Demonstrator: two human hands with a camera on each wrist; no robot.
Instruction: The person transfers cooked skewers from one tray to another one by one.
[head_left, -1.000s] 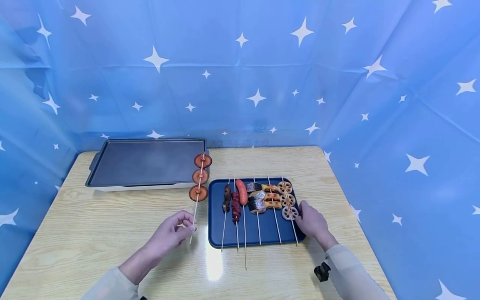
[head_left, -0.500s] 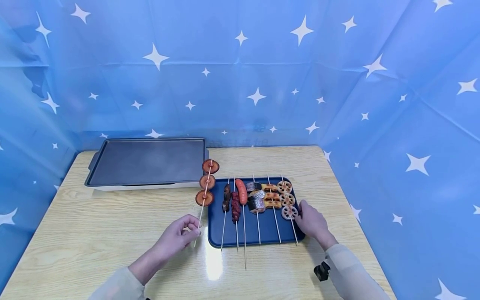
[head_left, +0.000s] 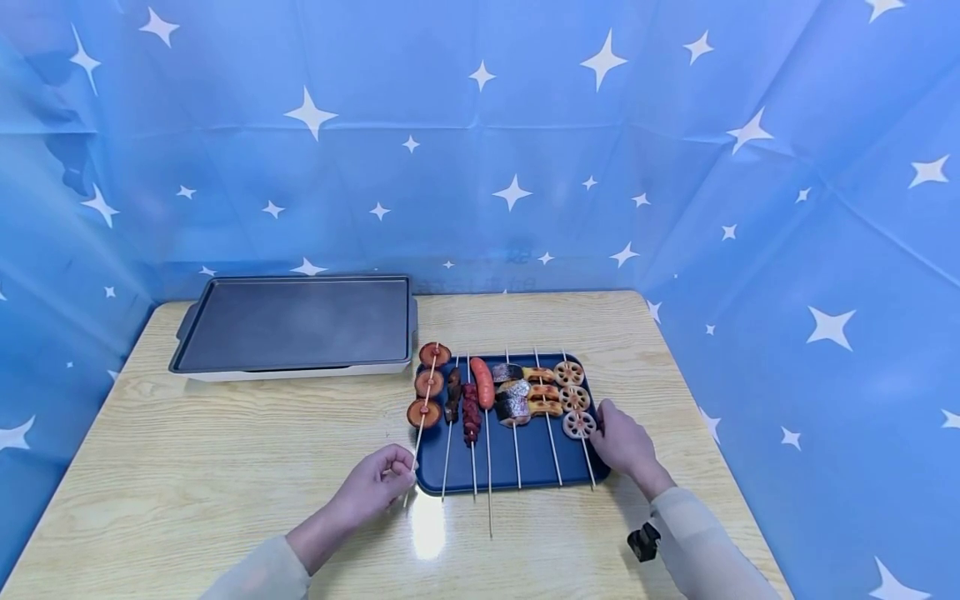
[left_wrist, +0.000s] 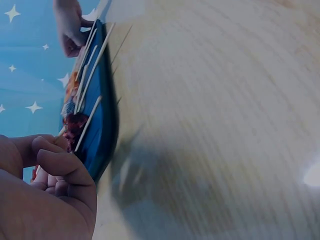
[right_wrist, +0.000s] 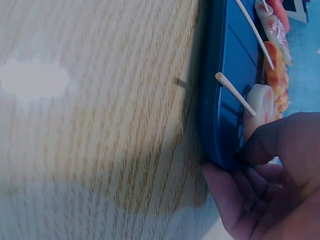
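My left hand pinches the lower stick of a skewer with several round brown mushroom-like slices. Those slices are over the left edge of a dark blue tray; whether they touch it I cannot tell. Against the tray's right side, my right hand grips the rim, its thumb on the inner side. On the tray lie skewers of dark brown meat, red meat chunks, a sausage, silvery fish pieces, charred yellow pieces and lotus root slices.
A black flat griddle with a pale base stands at the back left of the wooden table. Blue star-patterned cloth hangs behind and at both sides. Several skewer sticks extend past the tray's front edge.
My left hand has carried the mushroom-like skewer rightward and toward me, from beside the griddle's right end to the tray's left edge. My right hand has stayed on the tray.
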